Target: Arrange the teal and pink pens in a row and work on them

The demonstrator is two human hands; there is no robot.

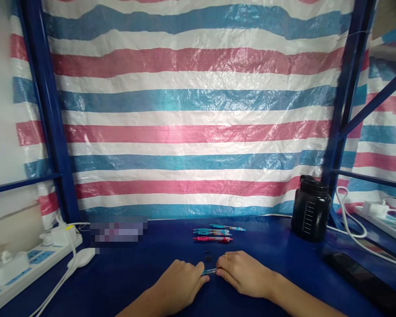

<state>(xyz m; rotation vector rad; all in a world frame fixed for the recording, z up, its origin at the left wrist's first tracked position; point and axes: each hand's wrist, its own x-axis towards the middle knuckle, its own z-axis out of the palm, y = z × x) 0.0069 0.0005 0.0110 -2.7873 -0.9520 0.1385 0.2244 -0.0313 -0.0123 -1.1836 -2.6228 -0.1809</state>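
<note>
My left hand (180, 284) and my right hand (244, 274) rest low on the blue table (277, 240), fingertips facing each other. Between them lies a short clear-and-blue pen barrel (209, 271), its ends apparently pinched by both hands. Just beyond it sit small dark pen parts (207, 256), touched by neither hand. Farther back lie a pink-red pen (213, 239), a blue pen (211, 231), and another blue pen (227, 227), side by side.
A black measuring jug (312, 209) stands at the back right, with a dark phone (359, 277) nearer the front. White power strips (9, 273) and cables lie at the left. Blue metal posts (49, 101) and a striped tarp (185, 105) enclose the back.
</note>
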